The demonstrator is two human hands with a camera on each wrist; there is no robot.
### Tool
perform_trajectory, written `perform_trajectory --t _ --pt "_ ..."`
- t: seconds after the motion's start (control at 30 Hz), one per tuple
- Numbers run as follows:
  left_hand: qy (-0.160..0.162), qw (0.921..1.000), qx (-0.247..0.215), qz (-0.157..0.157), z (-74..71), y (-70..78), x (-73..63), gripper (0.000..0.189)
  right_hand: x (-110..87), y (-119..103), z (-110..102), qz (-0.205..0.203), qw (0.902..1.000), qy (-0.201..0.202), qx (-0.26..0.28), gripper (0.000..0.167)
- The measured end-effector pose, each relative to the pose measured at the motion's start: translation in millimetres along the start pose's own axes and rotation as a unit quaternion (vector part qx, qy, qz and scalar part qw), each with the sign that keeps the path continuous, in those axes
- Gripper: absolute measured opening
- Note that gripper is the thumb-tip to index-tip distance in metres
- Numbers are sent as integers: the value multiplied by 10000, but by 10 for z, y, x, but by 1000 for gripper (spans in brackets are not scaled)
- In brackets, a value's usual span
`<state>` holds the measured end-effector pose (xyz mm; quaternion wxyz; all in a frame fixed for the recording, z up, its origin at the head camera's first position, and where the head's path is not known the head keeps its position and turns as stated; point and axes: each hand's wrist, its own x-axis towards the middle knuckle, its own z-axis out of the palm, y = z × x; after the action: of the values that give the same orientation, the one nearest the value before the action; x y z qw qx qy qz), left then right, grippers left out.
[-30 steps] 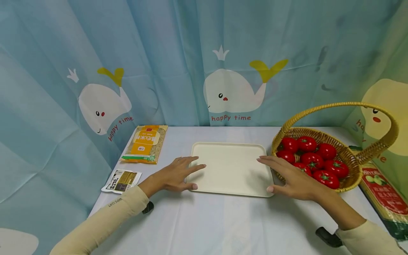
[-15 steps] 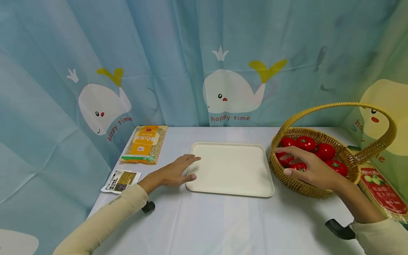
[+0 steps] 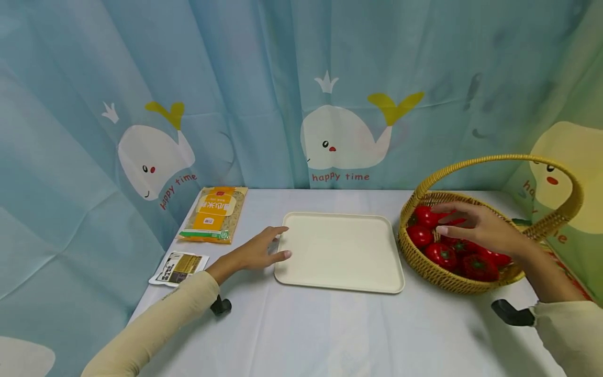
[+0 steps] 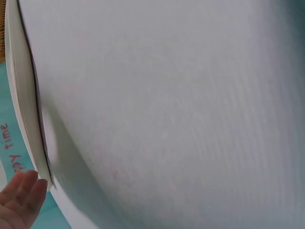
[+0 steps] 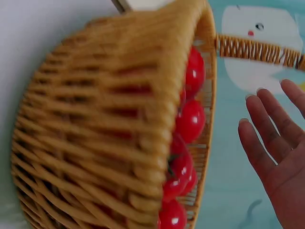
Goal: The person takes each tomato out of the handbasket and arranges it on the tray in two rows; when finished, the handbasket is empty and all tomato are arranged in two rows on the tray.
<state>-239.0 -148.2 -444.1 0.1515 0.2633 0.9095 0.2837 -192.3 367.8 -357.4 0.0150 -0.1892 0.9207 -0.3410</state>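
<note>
Reaching seems in hand: right of the tray (image 3: 339, 251), the loosely parted, empty right grip (image 3: 487, 228) likely needs lowering onto a tomato (image 3: 419, 236); the left grip (image 3: 256, 252) is likewise parted, empty.

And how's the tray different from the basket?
The tray is smooth and cream; the basket is woven and golden-brown.
The tray is shallow; the basket is deep, with a tall arched handle.
The basket holds red tomatoes; the tray holds none.
Both sit on the white table.
</note>
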Motion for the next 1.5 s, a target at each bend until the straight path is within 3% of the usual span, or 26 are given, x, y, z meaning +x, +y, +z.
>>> perform_trajectory --t 0.17,0.43,0.83,1.17,1.5 --pt "133 9991 -184 -348 32 -9 54 81 86 104 -130 475 9985 -49 -252 47" --pt "369 9941 -687 -760 62 -56 151 83 158 277 -277 806 9963 92 -277 47" --pt "549 9818 -1262 -1312 100 -97 250 82 296 472 -456 1233 9923 -38 -112 57" --pt "676 9768 -1494 -1374 118 -106 303 74 325 660 -500 1327 9907 -280 -142 63" --pt "707 9767 -1387 -1477 125 -86 342 61 386 795 -486 1224 9909 -477 -288 64"
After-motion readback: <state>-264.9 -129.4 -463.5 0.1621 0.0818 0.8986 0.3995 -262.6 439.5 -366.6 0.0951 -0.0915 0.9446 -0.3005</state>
